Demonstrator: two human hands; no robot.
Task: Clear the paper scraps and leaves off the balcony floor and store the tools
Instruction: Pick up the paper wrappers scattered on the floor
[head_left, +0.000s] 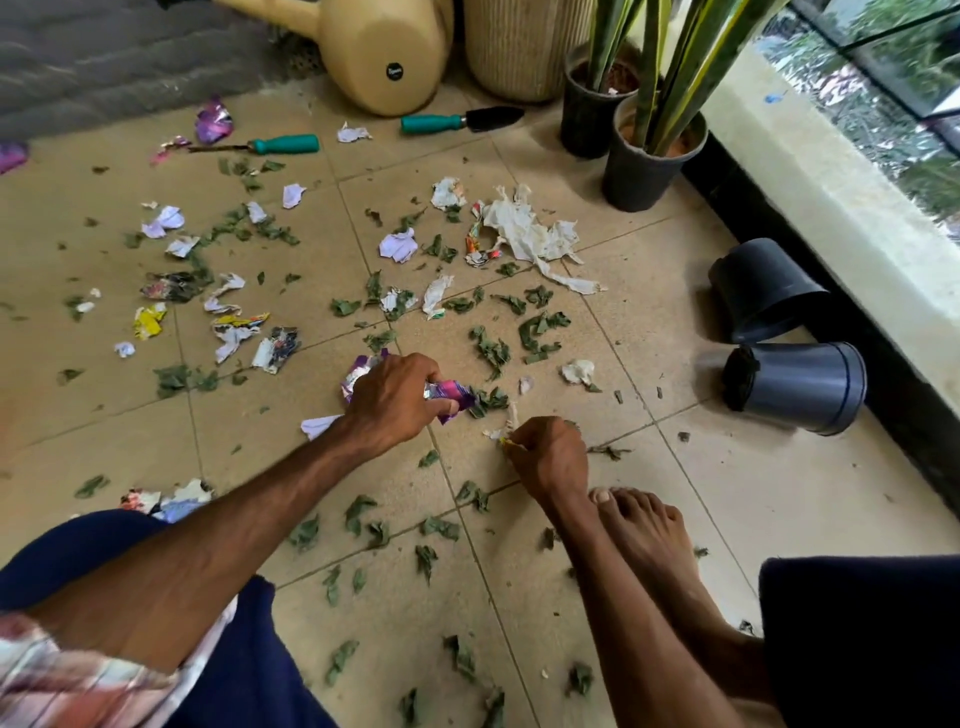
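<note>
My left hand (395, 397) grips a crumpled purple and silver wrapper (452, 397) low over the tan tile floor (727, 467). Just right of it, my right hand (548, 452) pinches small pale paper scraps (506, 428) at the floor. Torn paper scraps lie scattered ahead, the largest a crumpled white sheet (530, 234). Green leaf bits (540, 332) are strewn across the tiles, around my hands and near my knees. Two teal-handled garden tools lie at the back: a trowel (457, 121) and a thinner tool (270, 145).
A tan watering can (384, 57) and a ribbed beige planter (519, 47) stand at the back. Two black pots with striped plants (644, 166) sit at right. Two empty dark pots (795, 387) lie tipped beside the ledge (831, 208). My bare foot (644, 530) rests near my right hand.
</note>
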